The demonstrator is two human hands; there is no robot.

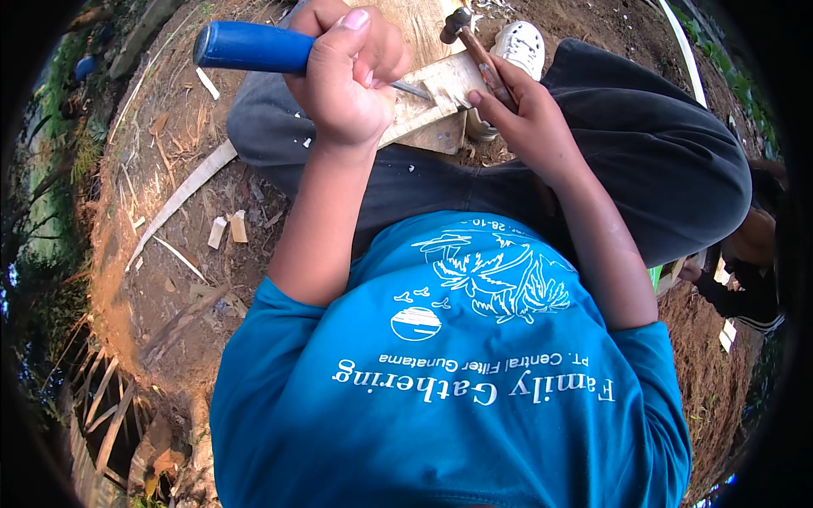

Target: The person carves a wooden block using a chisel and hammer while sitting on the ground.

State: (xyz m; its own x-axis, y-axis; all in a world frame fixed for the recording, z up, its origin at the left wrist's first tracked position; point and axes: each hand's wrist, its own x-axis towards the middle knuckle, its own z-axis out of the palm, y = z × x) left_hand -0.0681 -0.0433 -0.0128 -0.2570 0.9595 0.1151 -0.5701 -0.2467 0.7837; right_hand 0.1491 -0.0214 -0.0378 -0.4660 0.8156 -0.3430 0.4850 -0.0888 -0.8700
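Left hand [351, 80]: fingers clamped round the blue-handled chisel-type tool [254, 46], low on the grip, probably for control; shaft slants to the light wooden piece [453, 78] between the knees. Exact tip shape: can't tell. Right hand [533, 118]: fingers closed on the hammer [484, 68] by its wooden handle, head pointing away from the body. Thumb near the piece's edge; contact unclear. Piece sits across a wider board [428, 25], presumably as backing. Can't make out any container; wood chips [239, 227] lie loose on the soil.
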